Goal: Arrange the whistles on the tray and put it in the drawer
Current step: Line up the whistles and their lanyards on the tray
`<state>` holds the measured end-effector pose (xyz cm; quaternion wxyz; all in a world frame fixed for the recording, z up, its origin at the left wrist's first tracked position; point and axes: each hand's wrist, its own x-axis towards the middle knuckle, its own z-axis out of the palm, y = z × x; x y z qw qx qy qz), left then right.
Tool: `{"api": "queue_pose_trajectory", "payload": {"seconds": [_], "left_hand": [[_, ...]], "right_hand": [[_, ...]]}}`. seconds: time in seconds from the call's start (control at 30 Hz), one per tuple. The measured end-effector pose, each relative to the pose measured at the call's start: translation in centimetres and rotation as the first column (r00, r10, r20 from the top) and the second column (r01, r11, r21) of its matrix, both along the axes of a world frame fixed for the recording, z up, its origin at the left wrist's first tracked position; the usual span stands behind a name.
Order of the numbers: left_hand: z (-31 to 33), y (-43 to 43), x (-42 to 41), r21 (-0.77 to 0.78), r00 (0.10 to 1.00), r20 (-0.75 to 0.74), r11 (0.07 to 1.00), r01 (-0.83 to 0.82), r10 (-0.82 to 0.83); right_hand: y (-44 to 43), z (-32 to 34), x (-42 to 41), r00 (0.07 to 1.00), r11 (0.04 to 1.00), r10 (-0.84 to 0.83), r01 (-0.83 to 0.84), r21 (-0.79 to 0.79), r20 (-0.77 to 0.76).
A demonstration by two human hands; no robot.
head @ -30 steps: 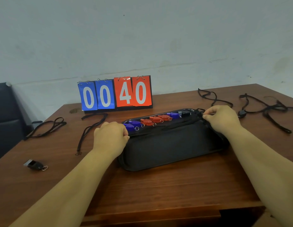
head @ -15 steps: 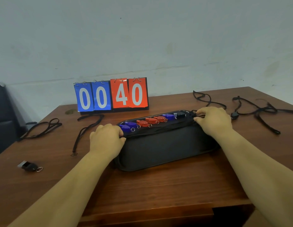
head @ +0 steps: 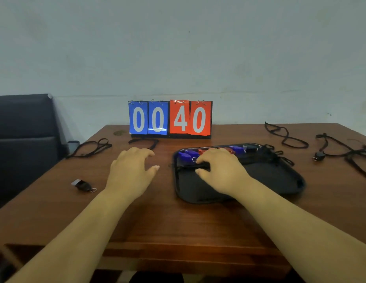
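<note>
Open table [head: 178, 225] nearside (bare wood); tray [head: 270, 178], scoreboard [head: 170, 117] and lanyards [head: 286, 135] crowd the back.

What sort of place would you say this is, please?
Probably a sports office or equipment room, though I can't be sure: a flip scoreboard reading 00 40 stands on a wooden desk, with a tray of coloured whistles and loose black lanyards beside it.

- A black tray [head: 270, 176] lies flat on the wooden table [head: 178, 221], with blue and red whistles [head: 186, 155] in a row along its far edge.
- The right hand [head: 221, 168] rests over that row, fingers bent down; whether it pinches the black cord beneath is unclear.
- The left hand [head: 131, 170] hovers left of the tray, fingers relaxed.
- A black whistle [head: 83, 184] lies apart at left.
- A scoreboard [head: 169, 118] reads 00 40.
</note>
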<state>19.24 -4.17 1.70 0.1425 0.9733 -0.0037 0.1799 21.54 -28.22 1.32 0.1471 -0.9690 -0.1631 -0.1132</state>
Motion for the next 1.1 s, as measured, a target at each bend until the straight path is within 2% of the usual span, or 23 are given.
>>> {"api": "queue_pose_trajectory", "payload": {"seconds": [0.1,0.23,0.4,0.6,0.8,1.0,1.1], "left_hand": [[0.1,4.1,-1.4,-0.010,0.999,-0.026,0.999,-0.040,0.040],[-0.8,9.1,-3.3,-0.035,0.992,-0.081,0.995,-0.098,0.095],[-2.2,14.0,-4.2,-0.022,0.972,-0.180,0.987,-0.158,0.151],[-3.6,18.0,-3.4,-0.087,0.942,-0.328,0.991,-0.100,0.066],[-4.2,17.6,-2.8,0.012,0.968,-0.247,0.999,-0.050,0.051],[-4.0,15.3,-2.4,-0.049,0.977,-0.196,0.995,0.081,-0.090],[-3.8,13.5,-2.1,-0.175,0.973,-0.177,0.978,0.113,-0.145]], "right_hand": [[4.8,0.2,-0.6,0.989,0.989,0.147,-0.147,0.001,-0.004],[10.7,0.0,-1.2,0.968,0.968,0.251,-0.251,-0.009,-0.010],[16.3,-0.6,-1.2,0.945,0.944,0.325,-0.326,-0.044,-0.038],[20.2,-1.6,-0.6,0.922,0.934,0.358,-0.355,0.047,-0.150],[20.6,-2.2,-0.3,0.922,0.940,0.340,-0.326,0.100,-0.185],[18.8,-2.2,-0.3,0.916,0.936,0.338,-0.304,0.177,-0.215],[16.5,-2.0,-0.4,0.925,0.934,0.327,-0.284,0.216,-0.194]]}}
